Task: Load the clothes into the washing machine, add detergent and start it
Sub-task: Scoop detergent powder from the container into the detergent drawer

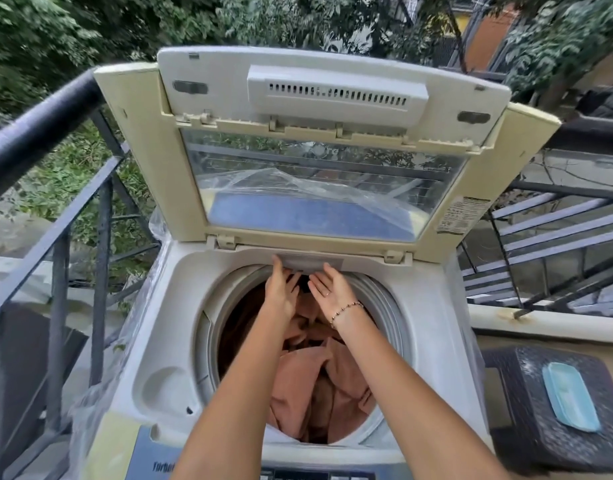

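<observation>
The salmon-pink cloth garments (pixel 308 382) lay heaped in the drum of the white top-loading washing machine (pixel 166 306), so loading looked largely done, with detergent and starting seemingly left. The drum's axis stood vertical, its mouth facing up, and the glass-paned lid (pixel 332 98) stood raised at the far side. The left hand (pixel 281 289) and right hand (pixel 327 289) hovered at the rear rim, each grip wide and holding nothing.

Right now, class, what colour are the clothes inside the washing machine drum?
The crumpled clothes are salmon pink; head view shows it.

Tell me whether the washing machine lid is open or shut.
Open. The lid stands folded up at the back, leaving the drum uncovered, with pink clothes visible inside.
</observation>
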